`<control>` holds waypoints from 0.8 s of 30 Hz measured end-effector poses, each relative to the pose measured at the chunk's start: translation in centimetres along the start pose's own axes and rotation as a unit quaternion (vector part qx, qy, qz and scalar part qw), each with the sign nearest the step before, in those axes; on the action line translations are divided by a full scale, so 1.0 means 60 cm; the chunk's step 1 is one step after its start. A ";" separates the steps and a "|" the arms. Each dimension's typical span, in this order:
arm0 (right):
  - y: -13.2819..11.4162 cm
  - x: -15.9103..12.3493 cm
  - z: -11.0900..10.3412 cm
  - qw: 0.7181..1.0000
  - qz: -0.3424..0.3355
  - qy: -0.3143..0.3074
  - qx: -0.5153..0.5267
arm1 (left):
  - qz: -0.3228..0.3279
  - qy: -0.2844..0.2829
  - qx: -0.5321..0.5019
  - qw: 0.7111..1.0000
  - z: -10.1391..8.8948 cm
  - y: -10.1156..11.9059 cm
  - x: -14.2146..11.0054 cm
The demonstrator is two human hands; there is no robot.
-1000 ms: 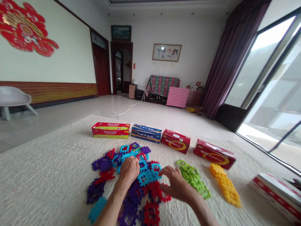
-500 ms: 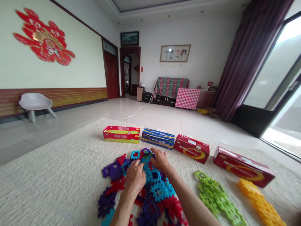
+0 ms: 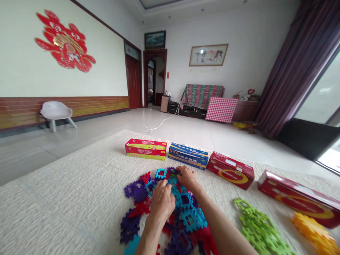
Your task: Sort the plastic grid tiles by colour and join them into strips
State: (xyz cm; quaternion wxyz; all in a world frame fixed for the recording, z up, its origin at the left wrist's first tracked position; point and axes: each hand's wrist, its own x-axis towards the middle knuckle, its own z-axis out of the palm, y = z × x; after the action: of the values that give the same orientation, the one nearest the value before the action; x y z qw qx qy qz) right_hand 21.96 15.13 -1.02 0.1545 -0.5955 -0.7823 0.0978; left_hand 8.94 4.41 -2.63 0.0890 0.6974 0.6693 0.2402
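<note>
Head view: both hands touch notched plastic tiles.

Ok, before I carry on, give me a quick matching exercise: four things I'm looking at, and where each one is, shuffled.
Things
1. green pieces
2. yellow pieces
3. blue box
4. left hand

Places
A. over the mixed-colour pile
B. just right of the red-and-lime box
C. between the mixed-colour pile and the yellow pieces
D. nearest the picture's right edge

Pairs: 1-C, 2-D, 3-B, 4-A
</note>
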 end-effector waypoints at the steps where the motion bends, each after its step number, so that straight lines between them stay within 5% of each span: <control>1: 0.000 0.000 -0.001 1.000 0.000 -0.002 -0.003 | 0.000 0.002 0.000 1.000 0.001 0.000 0.000; 24: -0.013 -0.011 -0.017 0.996 -0.071 0.033 -0.045 | 0.001 -0.008 0.008 1.000 0.000 -0.002 0.002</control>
State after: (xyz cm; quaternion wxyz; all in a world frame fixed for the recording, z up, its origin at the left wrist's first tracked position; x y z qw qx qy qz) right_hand 21.76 14.22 0.10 0.1599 -0.5475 -0.8208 0.0314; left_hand 8.83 4.54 -2.63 0.0880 0.7004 0.6701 0.2294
